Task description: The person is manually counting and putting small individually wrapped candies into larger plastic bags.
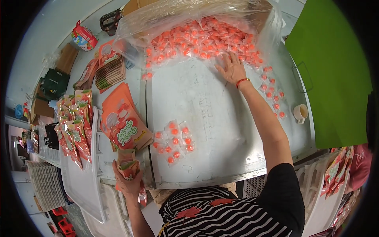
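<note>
My right hand reaches far forward over the white worktop. Its fingers are spread and touch the near edge of a big heap of individually wrapped orange-red candies. Nearer to me, a small group of the same candies lies apart by the worktop's left side. At the lower left, my left hand is closed round an upright candy pouch, its mouth parted at the top. Just beyond that pouch lies a fanned stack of flat orange pouches. What is inside the held pouch cannot be made out.
Clear plastic sheeting drapes over the heap. Loose candies and a beige cup lie at the right, beside a green panel. Filled pouches rest on a white tray at the left. More pouch stacks stand behind.
</note>
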